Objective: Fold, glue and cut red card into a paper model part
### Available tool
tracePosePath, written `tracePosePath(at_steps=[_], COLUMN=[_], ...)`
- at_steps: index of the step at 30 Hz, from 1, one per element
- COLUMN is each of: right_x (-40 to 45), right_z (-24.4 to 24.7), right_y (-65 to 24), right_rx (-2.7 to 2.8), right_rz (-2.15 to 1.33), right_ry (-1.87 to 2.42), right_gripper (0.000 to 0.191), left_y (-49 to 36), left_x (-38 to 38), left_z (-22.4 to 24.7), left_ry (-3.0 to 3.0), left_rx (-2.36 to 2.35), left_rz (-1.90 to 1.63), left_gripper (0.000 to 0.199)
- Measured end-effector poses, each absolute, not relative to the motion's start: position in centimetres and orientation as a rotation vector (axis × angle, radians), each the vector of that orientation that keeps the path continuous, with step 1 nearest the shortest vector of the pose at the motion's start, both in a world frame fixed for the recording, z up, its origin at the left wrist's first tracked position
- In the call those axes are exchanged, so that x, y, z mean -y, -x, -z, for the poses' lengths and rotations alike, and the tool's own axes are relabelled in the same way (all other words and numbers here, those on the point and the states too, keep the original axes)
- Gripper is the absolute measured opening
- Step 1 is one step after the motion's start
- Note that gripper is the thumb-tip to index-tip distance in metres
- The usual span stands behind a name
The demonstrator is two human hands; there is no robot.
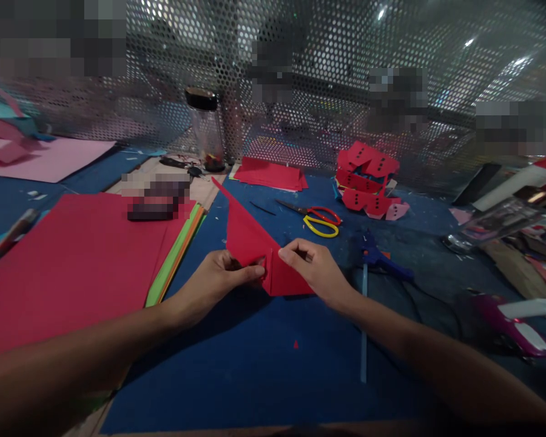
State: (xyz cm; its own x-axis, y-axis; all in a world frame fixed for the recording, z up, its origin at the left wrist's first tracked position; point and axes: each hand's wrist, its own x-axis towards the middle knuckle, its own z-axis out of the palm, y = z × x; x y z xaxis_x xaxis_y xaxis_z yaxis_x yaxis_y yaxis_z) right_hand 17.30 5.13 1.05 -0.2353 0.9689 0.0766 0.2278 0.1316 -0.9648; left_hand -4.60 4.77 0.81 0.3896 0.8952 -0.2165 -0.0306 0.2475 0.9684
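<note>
A folded red paper piece is held between both hands above the blue table surface, one long point of it rising up and to the left. My left hand pinches its lower left part, thumb on top near an upright crease. On the other side of that crease, my right hand is closed on the paper, thumb and index finger at its upper edge. The fingertips beneath the paper are hidden. Beyond the paper lie scissors with red and yellow handles, blades partly apart.
Large red sheets lie at left under a dark object. Behind are a lidded jar, red sheets and cut red pieces with black dots. A blue glue gun with its cord and a purple tool lie at right.
</note>
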Motion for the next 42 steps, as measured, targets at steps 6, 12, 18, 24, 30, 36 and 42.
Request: tracePosePath(at_steps=[6, 12, 18, 24, 30, 36, 42], right_x=[-5.1, -4.9, -4.5, -4.3, -4.2, -4.2, -4.0], right_z=[-1.2, -1.4, -1.4, -1.5, -1.6, -1.3, -1.5], right_y=[-17.4, -17.2, -16.8, -16.6, -16.7, -16.7, -16.5], right_rx=[1.705, 1.713, 1.733, 1.759, 1.847, 1.849, 1.878], right_rz=[-1.133, -1.164, -1.149, -1.18, -1.154, -1.137, -1.16], right_ry=[1.173, 1.159, 1.159, 1.143, 1.152, 1.149, 1.153], right_gripper=[0.027, 0.029, 0.03, 0.031, 0.029, 0.028, 0.029], left_y=[4.5, 4.6, 4.6, 4.6, 4.4, 4.4, 4.4], left_x=[-4.6, -4.7, -4.7, -4.6, -4.4, -4.5, -4.5], left_z=[-1.1, -1.0, -0.2, 0.1, -0.9, -0.4, -0.5], left_ry=[-1.137, -1.153, -1.161, -1.202, -1.224, -1.213, -1.226], left_rx=[-1.033, -1.025, -1.001, -0.997, -1.122, -1.08, -1.112], left_rz=[-0.814, -0.808, -0.845, -0.879, -0.861, -0.889, -0.943], left_gripper=[0.032, 0.034, 0.033, 0.031, 0.033, 0.032, 0.033])
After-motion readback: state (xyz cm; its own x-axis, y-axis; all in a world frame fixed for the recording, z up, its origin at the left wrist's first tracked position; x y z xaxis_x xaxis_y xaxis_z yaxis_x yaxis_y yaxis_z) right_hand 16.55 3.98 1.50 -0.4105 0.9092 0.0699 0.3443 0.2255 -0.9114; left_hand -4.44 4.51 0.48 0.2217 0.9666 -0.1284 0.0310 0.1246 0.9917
